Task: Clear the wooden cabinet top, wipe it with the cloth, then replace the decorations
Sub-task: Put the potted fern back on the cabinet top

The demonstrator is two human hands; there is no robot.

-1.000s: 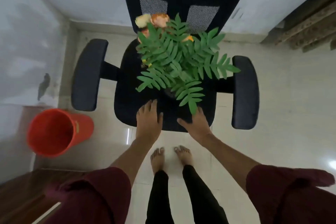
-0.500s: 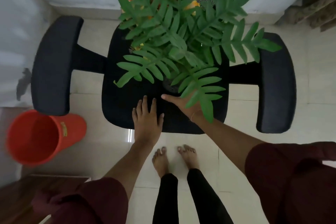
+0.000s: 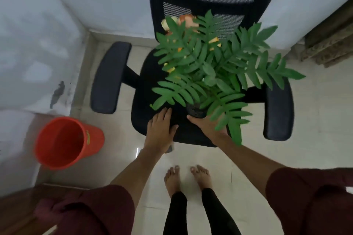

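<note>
Standing near the chair seat (image 3: 152, 82)'s front edge, the top-heavy, floppy-leaved potted plant (image 3: 208, 66) wants lifting by its stiff dark pot (image 3: 195, 109), which the right hand (image 3: 208, 128) cups loosely, while the left hand (image 3: 161, 128) lies spread flat beside it.

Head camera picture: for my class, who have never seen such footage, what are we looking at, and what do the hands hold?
A person wears one camera on the head, looking down past maroon sleeves to bare feet. An artificial potted plant with green fronds and orange flowers stands on the seat of a black office chair. The left hand lies flat and open on the seat. The right hand touches the dark pot; fronds hide whether it grips. An orange bucket stands on the floor, left.
</note>
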